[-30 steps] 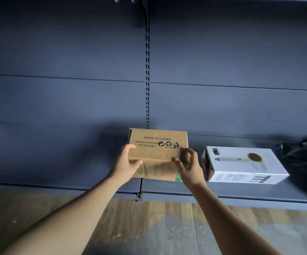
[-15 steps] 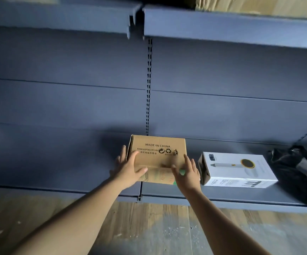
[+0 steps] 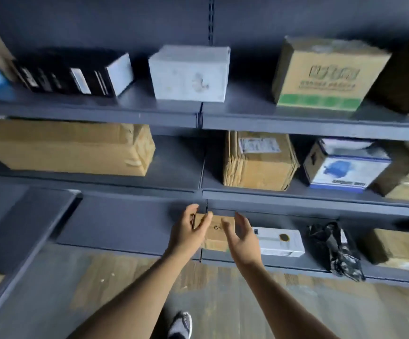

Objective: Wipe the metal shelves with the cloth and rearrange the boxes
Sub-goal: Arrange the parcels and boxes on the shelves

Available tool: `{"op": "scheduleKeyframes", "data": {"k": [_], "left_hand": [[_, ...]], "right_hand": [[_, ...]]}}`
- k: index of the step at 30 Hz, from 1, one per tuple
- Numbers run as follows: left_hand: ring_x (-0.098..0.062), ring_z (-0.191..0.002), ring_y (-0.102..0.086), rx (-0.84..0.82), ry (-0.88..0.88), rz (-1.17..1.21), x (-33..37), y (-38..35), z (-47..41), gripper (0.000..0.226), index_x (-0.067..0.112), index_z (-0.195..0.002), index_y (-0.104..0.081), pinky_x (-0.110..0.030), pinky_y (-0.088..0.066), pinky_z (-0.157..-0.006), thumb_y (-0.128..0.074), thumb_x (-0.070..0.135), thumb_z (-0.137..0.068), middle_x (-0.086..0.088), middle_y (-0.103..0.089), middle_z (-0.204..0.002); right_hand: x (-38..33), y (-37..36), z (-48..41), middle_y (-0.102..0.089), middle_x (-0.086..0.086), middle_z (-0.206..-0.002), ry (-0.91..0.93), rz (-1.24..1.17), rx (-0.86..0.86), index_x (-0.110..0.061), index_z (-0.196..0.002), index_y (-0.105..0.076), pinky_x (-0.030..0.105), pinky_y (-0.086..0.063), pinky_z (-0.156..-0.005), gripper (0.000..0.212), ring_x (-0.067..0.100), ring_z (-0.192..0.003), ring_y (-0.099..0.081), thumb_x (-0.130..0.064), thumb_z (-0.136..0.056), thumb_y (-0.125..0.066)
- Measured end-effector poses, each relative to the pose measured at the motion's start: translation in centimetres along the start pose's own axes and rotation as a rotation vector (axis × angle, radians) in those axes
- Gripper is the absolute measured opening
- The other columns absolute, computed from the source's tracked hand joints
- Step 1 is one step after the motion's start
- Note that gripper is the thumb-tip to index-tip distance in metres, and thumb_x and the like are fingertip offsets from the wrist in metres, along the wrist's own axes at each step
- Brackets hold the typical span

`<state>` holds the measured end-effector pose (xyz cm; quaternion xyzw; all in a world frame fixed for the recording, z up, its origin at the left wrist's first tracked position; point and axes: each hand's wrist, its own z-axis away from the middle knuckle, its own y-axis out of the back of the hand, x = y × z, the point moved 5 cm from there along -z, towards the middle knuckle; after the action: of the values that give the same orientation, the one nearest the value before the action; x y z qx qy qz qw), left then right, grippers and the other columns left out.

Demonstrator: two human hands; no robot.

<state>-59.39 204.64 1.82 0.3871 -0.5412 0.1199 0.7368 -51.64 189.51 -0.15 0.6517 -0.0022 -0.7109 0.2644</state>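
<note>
A small brown cardboard box sits on the bottom grey metal shelf, just under the edge of the shelf above. My left hand grips its left end, thumb across the front and fingers round the side. My right hand hovers at the box's right side with fingers straight and spread, holding nothing; whether it touches the box is unclear in the blur. No cloth is in view.
Right of the small box lie a white box, a crumpled black bag and a brown box. The middle shelf and top shelf carry several boxes. Another shelf unit juts in at left.
The view has pulled back and tilted up, showing two upper shelves full of boxes. My right hand has come off the box front and spread; my left hand stays on the box.
</note>
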Motion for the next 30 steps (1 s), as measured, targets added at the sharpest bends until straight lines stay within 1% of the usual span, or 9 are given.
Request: {"op": "scheduleKeyframes", "data": {"k": [3,7,12,14,16,19,22,24,30], "left_hand": [[-0.015,-0.12,-0.058,0.06,-0.149,0.106,11.4,4.6,1.8,0.043,0.019,-0.13,-0.058,-0.02,-0.039,-0.094,-0.07,0.035,-0.092,0.004,-0.062,-0.129],[-0.013,-0.12,-0.056,0.134,-0.408,0.197,26.3,11.2,2.8,0.04,0.019,-0.13,-0.057,-0.023,-0.041,-0.098,-0.068,0.032,-0.094,0.006,-0.061,-0.129],[-0.006,-0.118,-0.056,0.214,-0.669,0.257,39.7,19.1,5.5,0.05,0.023,-0.127,-0.057,-0.024,-0.043,-0.101,-0.065,0.051,-0.086,0.011,-0.061,-0.127],[-0.007,-0.116,-0.058,0.248,-0.753,0.266,42.7,21.7,6.3,0.051,0.029,-0.123,-0.057,-0.021,-0.044,-0.098,-0.062,0.059,-0.081,0.013,-0.062,-0.124],[-0.006,-0.114,-0.059,0.283,-0.808,0.269,44.6,24.2,6.5,0.05,0.032,-0.119,-0.058,-0.02,-0.044,-0.096,-0.059,0.063,-0.079,0.017,-0.063,-0.121],[-0.005,-0.116,-0.058,0.306,-0.807,0.26,45.0,26.9,5.7,0.047,0.025,-0.124,-0.058,-0.02,-0.042,-0.095,-0.064,0.053,-0.087,0.014,-0.063,-0.125],[-0.006,-0.117,-0.058,0.335,-0.789,0.266,44.1,29.7,3.1,0.036,0.025,-0.126,-0.058,-0.027,-0.045,-0.098,-0.066,0.04,-0.094,0.013,-0.062,-0.126],[-0.006,-0.117,-0.057,0.342,-0.787,0.264,43.4,31.9,0.7,0.036,0.026,-0.124,-0.057,-0.032,-0.046,-0.101,-0.067,0.042,-0.094,0.012,-0.061,-0.126],[-0.014,-0.125,-0.052,0.439,-0.792,0.267,42.9,40.7,-8.3,0.045,0.023,-0.132,-0.053,-0.043,-0.044,-0.107,-0.068,0.039,-0.093,0.008,-0.056,-0.134]], "right_hand": [[-11.9,4.9,2.1,-0.066,-0.008,-0.121,0.169,-0.047,0.031,-0.018,-0.138,-0.056,0.022,-0.039,-0.098,0.053,0.014,-0.122,-0.058,-0.046,-0.095,-0.064],[-27.3,10.7,3.8,-0.06,-0.007,-0.136,0.408,-0.129,0.092,-0.02,-0.14,-0.054,0.022,-0.039,-0.103,0.054,0.007,-0.124,-0.055,-0.049,-0.096,-0.062],[-42.7,15.9,6.4,-0.062,-0.011,-0.13,0.693,-0.26,0.161,-0.025,-0.137,-0.056,0.028,-0.042,-0.109,0.063,0.004,-0.125,-0.057,-0.063,-0.086,-0.063],[-46.9,16.9,7.6,-0.063,-0.01,-0.13,0.763,-0.269,0.179,-0.026,-0.135,-0.056,0.025,-0.041,-0.107,0.054,0.004,-0.124,-0.057,-0.056,-0.092,-0.065],[-49.8,17.0,8.6,-0.062,-0.01,-0.129,0.812,-0.279,0.169,-0.029,-0.133,-0.055,0.025,-0.04,-0.107,0.044,0.005,-0.125,-0.056,-0.049,-0.095,-0.065],[-51.7,15.8,8.6,-0.061,-0.008,-0.132,0.826,-0.269,0.148,-0.025,-0.136,-0.054,0.03,-0.042,-0.111,0.05,0.008,-0.126,-0.057,-0.049,-0.094,-0.065],[-52.9,14.3,7.4,-0.063,-0.005,-0.133,0.835,-0.239,0.167,-0.018,-0.139,-0.054,0.035,-0.043,-0.113,0.056,0.01,-0.125,-0.059,-0.047,-0.093,-0.066],[-54.1,13.1,6.3,-0.063,-0.004,-0.131,0.843,-0.243,0.196,-0.017,-0.14,-0.054,0.036,-0.044,-0.112,0.053,0.011,-0.123,-0.06,-0.042,-0.094,-0.067],[-59.9,7.6,1.1,-0.06,-0.002,-0.13,0.852,-0.19,0.24,-0.026,-0.141,-0.05,0.035,-0.046,-0.107,0.052,0.015,-0.122,-0.06,-0.039,-0.094,-0.069]]}}
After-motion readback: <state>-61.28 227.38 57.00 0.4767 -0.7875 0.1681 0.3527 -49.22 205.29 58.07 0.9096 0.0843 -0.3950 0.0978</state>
